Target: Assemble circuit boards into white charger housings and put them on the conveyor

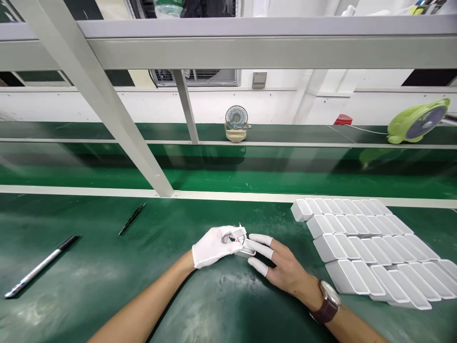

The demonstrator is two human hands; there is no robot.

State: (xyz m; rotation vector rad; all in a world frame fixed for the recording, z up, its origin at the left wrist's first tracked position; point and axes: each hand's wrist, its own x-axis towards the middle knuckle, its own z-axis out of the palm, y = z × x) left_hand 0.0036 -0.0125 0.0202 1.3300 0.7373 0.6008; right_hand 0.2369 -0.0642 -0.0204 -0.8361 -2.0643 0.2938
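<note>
In a white glove, my left hand (216, 246) closes its thumb and fingers around a small white plastic part (240, 234). Thin red and dark lines, perhaps wires, show on this part. My right hand (282, 264) wears white finger covers and a wristwatch (329, 300). Its fingertips press against the near right side of the same piece. Just below it, partly covered by the fingers, is a white shallow edge (245, 252); whether it belongs to the part I cannot tell.
Rows of white rectangular plastic boxes (344, 276) lie at the right. A black pen (132, 219) and a silver marker-like stick (41, 267) lie at the left. Beyond the bench's white edge strip (235, 196) stand a small fan (236, 124) and a green fan (417, 121). A slanted post (103, 105) rises at left.
</note>
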